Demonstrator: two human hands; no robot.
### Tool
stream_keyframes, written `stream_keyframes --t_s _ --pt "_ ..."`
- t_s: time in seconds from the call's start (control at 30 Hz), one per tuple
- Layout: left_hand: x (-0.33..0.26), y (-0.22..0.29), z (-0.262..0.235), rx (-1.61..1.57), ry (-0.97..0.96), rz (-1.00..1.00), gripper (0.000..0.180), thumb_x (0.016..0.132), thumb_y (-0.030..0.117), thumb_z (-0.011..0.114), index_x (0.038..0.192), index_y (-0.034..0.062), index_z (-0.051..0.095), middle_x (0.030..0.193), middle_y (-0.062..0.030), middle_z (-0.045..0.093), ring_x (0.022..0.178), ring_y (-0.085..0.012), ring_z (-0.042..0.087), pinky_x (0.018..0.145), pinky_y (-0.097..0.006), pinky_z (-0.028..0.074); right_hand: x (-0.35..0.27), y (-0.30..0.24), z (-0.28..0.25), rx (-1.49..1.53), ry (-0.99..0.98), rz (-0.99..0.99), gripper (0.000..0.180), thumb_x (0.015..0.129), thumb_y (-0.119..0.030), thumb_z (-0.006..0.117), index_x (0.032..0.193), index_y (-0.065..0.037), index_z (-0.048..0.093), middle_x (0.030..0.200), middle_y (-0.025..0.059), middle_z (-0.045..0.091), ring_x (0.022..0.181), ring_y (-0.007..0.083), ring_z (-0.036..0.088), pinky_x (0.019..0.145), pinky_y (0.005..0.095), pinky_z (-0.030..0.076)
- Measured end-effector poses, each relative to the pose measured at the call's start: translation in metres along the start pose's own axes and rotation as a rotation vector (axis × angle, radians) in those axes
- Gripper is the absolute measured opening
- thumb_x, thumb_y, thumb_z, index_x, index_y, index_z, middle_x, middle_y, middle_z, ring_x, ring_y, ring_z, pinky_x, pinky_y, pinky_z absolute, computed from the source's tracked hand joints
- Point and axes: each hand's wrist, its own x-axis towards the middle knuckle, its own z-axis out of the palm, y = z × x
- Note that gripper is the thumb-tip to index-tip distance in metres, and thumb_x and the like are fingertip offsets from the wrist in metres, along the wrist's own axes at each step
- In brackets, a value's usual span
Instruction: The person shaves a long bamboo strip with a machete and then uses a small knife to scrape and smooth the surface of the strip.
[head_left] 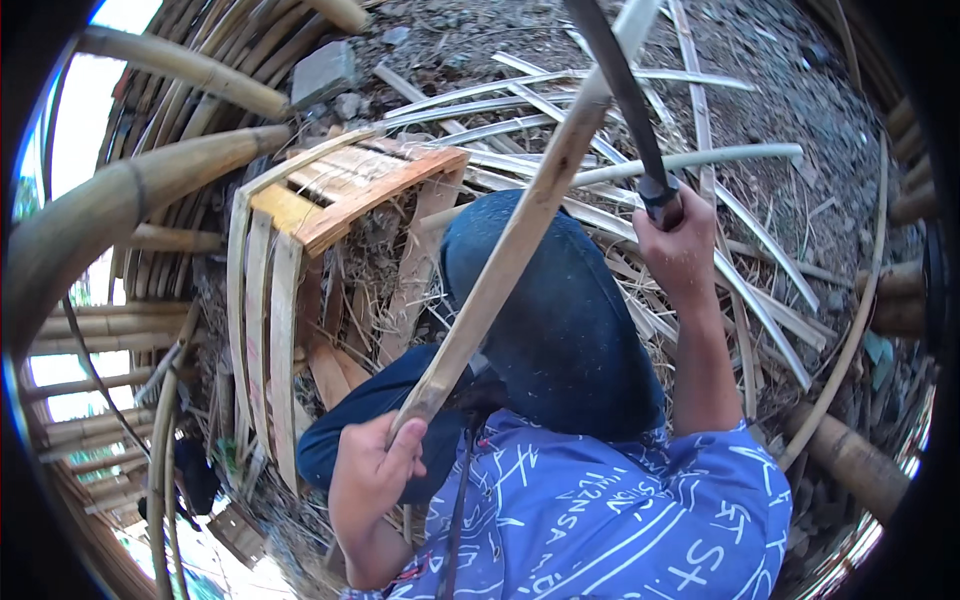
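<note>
A long, flat bamboo strip slants up and to the right across my bent knees. Its near end is wrapped by my left hand, thumb pressed along the top. In my right hand is the dark handle of a machete, whose long blade points up and away. Near the top of the view the blade passes close beside the strip's far part; whether they touch I cannot tell. Pale split bamboo strips lie scattered on the ground around and beyond my right hand.
A slatted wooden crate stands left of my knees. Thick bamboo poles jut in from the left, with a bamboo fence behind them. A concrete block sits on the littered dirt at the far left. Another bamboo pole lies at the right.
</note>
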Motion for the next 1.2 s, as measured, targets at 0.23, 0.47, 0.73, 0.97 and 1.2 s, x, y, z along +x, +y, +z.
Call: stream_keyframes --t_s 0.23,0.47,0.73,0.97,1.2 --pt "0.024 0.014 -0.012 0.157 0.048 0.165 0.036 0.082 0.033 0.070 0.076 -0.0025 0.066 0.055 -0.0072 0.058 0.051 -0.0124 0.056 0.050 -0.029 0.042 0.001 0.003 -0.008 0.059 -0.118 0.123 0.015 0.072 -0.005 0.068 0.077 -0.005 0.054 0.060 -0.0029 0.049 0.047 0.0058 0.045 0.042 0.0222 0.035" --pt "0.036 0.032 -0.021 0.282 0.160 0.256 0.043 0.077 0.041 0.072 0.072 -0.0014 0.065 0.054 -0.0145 0.053 0.050 -0.0218 0.053 0.053 -0.035 0.041 -0.017 -0.020 -0.023 0.188 -0.114 0.210 0.019 0.075 -0.004 0.070 0.080 -0.005 0.051 0.058 -0.0026 0.047 0.044 0.0061 0.044 0.040 0.0209 0.034" --pt "0.057 0.075 0.026 0.369 0.159 0.445 0.038 0.089 0.037 0.059 0.079 0.0003 0.060 0.061 -0.0196 0.057 0.063 -0.0386 0.058 0.060 -0.045 0.044 -0.023 -0.048 -0.024 0.018 -0.225 -0.033 0.012 0.075 -0.002 0.067 0.082 -0.001 0.058 0.061 -0.0029 0.049 0.053 0.0046 0.042 0.049 0.0230 0.032" --pt "0.066 0.112 0.063 0.458 0.139 0.428 0.031 0.092 0.032 0.054 0.089 0.0011 0.058 0.068 -0.0230 0.060 0.071 -0.0416 0.060 0.066 -0.051 0.045 -0.019 -0.056 -0.021 -0.102 -0.253 -0.101 0.014 0.068 0.001 0.060 0.082 -0.002 0.057 0.056 0.0090 0.053 0.049 0.0193 0.057 0.050 0.0302 0.044" --pt "0.075 0.123 0.080 0.481 0.193 0.485 0.031 0.093 0.029 0.054 0.087 -0.0007 0.058 0.064 -0.0234 0.060 0.065 -0.0407 0.061 0.061 -0.049 0.048 -0.003 -0.018 -0.012 -0.414 -0.176 -0.304 0.013 0.067 -0.005 0.060 0.078 -0.004 0.052 0.062 0.0182 0.058 0.060 0.0376 0.060 0.054 0.0458 0.047"
